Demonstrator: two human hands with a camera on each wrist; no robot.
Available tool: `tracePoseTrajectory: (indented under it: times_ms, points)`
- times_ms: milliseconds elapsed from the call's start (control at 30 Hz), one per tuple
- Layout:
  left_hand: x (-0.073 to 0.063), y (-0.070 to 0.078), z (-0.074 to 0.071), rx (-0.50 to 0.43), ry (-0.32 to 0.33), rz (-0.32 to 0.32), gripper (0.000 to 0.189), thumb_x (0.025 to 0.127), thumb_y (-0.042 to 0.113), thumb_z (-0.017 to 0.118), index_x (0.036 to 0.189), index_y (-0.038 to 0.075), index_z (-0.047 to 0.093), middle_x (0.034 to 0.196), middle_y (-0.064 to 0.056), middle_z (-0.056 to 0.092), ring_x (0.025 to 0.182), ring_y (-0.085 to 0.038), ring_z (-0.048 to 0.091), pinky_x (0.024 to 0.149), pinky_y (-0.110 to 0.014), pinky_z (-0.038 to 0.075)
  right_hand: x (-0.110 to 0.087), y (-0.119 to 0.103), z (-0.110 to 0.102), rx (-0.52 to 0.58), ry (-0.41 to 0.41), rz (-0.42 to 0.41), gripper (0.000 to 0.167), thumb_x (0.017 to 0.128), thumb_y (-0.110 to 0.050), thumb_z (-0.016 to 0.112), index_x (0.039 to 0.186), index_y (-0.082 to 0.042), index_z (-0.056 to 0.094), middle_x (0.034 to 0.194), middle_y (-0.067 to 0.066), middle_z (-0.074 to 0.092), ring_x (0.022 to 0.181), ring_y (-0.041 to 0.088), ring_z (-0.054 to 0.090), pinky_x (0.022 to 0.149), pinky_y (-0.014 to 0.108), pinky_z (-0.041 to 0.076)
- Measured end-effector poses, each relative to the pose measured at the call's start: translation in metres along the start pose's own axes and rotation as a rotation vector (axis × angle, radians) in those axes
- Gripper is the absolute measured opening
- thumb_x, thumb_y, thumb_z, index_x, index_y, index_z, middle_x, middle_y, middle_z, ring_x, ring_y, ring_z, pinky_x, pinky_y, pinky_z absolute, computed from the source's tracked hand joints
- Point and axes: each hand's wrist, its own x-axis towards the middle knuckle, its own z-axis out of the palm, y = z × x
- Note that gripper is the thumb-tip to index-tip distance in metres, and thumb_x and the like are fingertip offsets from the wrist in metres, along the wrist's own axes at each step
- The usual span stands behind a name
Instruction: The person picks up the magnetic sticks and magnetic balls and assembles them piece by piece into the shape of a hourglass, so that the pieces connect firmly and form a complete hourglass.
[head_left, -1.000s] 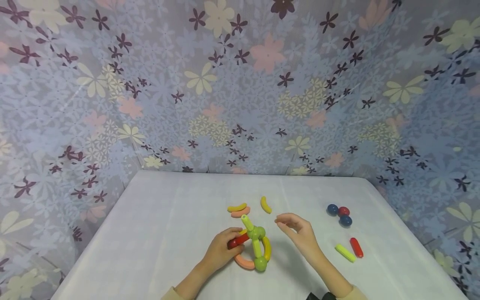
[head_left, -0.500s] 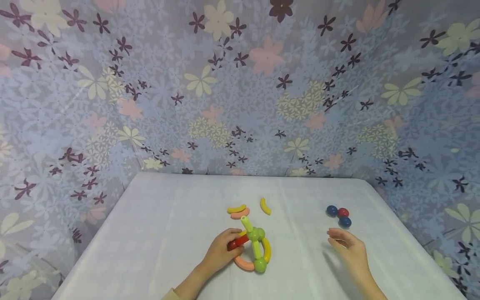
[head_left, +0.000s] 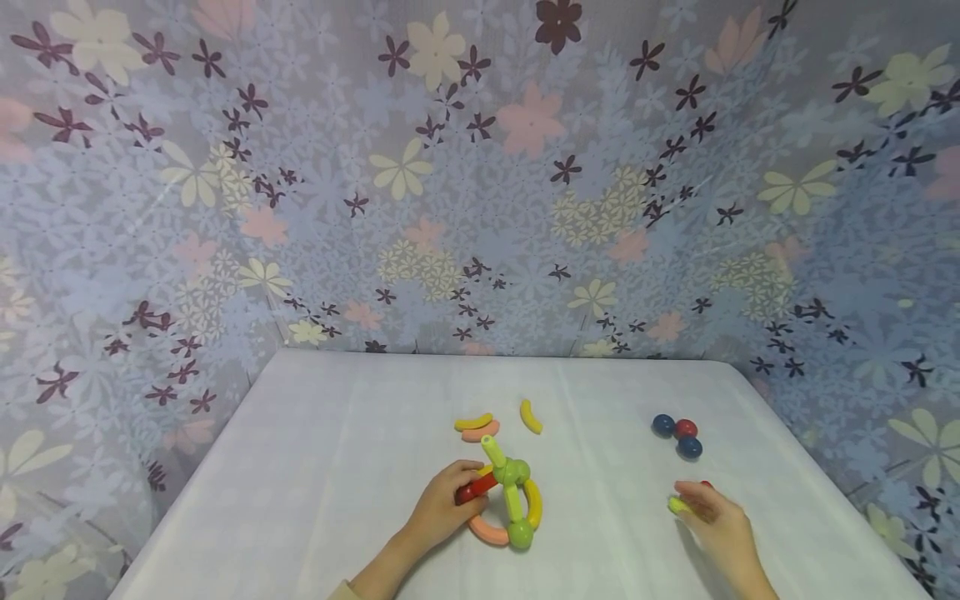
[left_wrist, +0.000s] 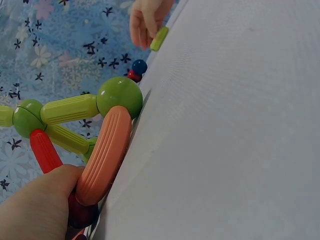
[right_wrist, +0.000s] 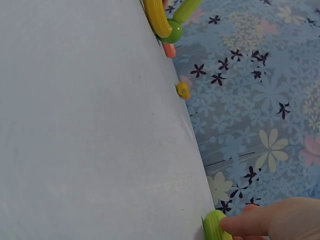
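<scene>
My left hand (head_left: pixel 445 507) grips a building-set frame of sticks and balls at its red stick (head_left: pixel 483 481), where a dark red ball (left_wrist: pixel 82 211) sits half behind the thumb. Lime sticks (head_left: pixel 513 502) and green balls (head_left: pixel 521 533) make its upright part. A curved orange stick (head_left: pixel 489 530) and a curved yellow stick (head_left: pixel 533 503) lie low in it. Off to the right, my right hand (head_left: pixel 716 525) pinches a straight lime stick (right_wrist: pixel 215 226) on the table, thumb against its side. Most of that stick hides under the fingers in the head view.
Two blue balls (head_left: pixel 689 447) and a red ball (head_left: pixel 686 429) sit beyond my right hand. One end of another red stick (head_left: pixel 707 484) peeks out behind its fingers. Loose curved yellow sticks (head_left: pixel 531 417) and an orange one (head_left: pixel 480 432) lie behind the frame on the white table (head_left: pixel 360 417).
My right hand has moved from beside the frame out to the right and down onto the loose lime stick, its fingers closing round it. The left hand keeps its grip.
</scene>
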Motion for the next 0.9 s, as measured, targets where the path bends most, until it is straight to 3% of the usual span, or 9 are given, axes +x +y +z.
tracePoseTrajectory:
  times_ms: [33,133,267,400,533,700,767,900]
  points:
    - [0.0,0.0,0.0,0.0,0.002,0.0,0.02,0.084,0.026,0.071,0.102,0.017,0.07,0.12,0.002,0.063,0.115,-0.022,0.059,0.1,-0.045,0.047,0.0,0.0,0.0,-0.024,-0.02,0.002,0.034,0.08,0.001,0.069,0.114,0.003,0.064,0.11,0.021,0.068,0.08,-0.018,0.05,0.071,0.005,0.046]
    - [-0.001,0.001,0.0,0.004,0.004,0.001,0.021,0.084,0.027,0.071,0.102,0.017,0.07,0.12,0.002,0.064,0.114,-0.022,0.06,0.099,-0.045,0.048,0.001,0.0,0.001,-0.085,-0.096,0.037,0.037,0.079,0.002,0.068,0.116,0.003,0.063,0.112,0.022,0.067,0.083,-0.005,0.058,0.076,0.019,0.053]
    - [-0.002,0.001,0.001,0.01,0.007,0.012,0.02,0.083,0.026,0.071,0.101,0.016,0.071,0.119,0.0,0.064,0.113,-0.024,0.06,0.098,-0.046,0.048,0.002,0.0,0.004,-0.088,-0.154,0.086,0.037,0.08,0.003,0.068,0.116,0.004,0.062,0.114,0.022,0.066,0.098,0.027,0.065,0.085,0.04,0.055]
    - [-0.002,0.001,0.001,0.004,0.002,0.008,0.02,0.083,0.026,0.071,0.101,0.016,0.071,0.119,0.0,0.064,0.113,-0.024,0.06,0.098,-0.045,0.048,0.002,-0.001,0.005,-0.089,-0.168,0.103,0.034,0.08,0.003,0.068,0.113,0.005,0.063,0.113,0.024,0.066,0.105,0.037,0.063,0.087,0.043,0.054]
    - [-0.001,0.001,0.0,-0.006,-0.013,-0.008,0.021,0.084,0.026,0.07,0.103,0.017,0.07,0.12,0.001,0.064,0.113,-0.023,0.06,0.098,-0.046,0.048,0.002,-0.004,0.005,-0.077,-0.143,0.087,0.032,0.08,0.0,0.07,0.112,0.004,0.064,0.111,0.023,0.068,0.099,0.03,0.067,0.083,0.035,0.057]
    - [-0.001,0.002,-0.002,-0.015,-0.024,-0.033,0.021,0.084,0.026,0.07,0.103,0.018,0.07,0.121,0.003,0.063,0.115,-0.021,0.059,0.1,-0.046,0.047,0.002,-0.01,0.008,0.029,-0.012,-0.039,0.027,0.082,-0.003,0.071,0.109,0.003,0.067,0.102,0.018,0.071,0.083,-0.008,0.062,0.071,0.011,0.052]
    - [-0.001,0.003,-0.003,-0.017,-0.024,-0.031,0.02,0.084,0.025,0.07,0.103,0.018,0.07,0.121,0.003,0.063,0.115,-0.021,0.059,0.1,-0.046,0.047,0.002,-0.013,0.011,0.094,0.045,-0.104,0.027,0.082,-0.001,0.069,0.109,0.005,0.066,0.095,0.009,0.074,0.081,-0.017,0.057,0.068,0.005,0.049]
    - [0.0,0.003,-0.002,-0.004,-0.02,-0.014,0.02,0.084,0.026,0.07,0.103,0.018,0.07,0.121,0.003,0.063,0.114,-0.021,0.059,0.099,-0.045,0.048,0.006,-0.024,0.017,0.223,0.073,-0.153,0.032,0.085,0.0,0.067,0.115,0.009,0.06,0.089,-0.02,0.068,0.082,-0.018,0.057,0.069,0.003,0.048]
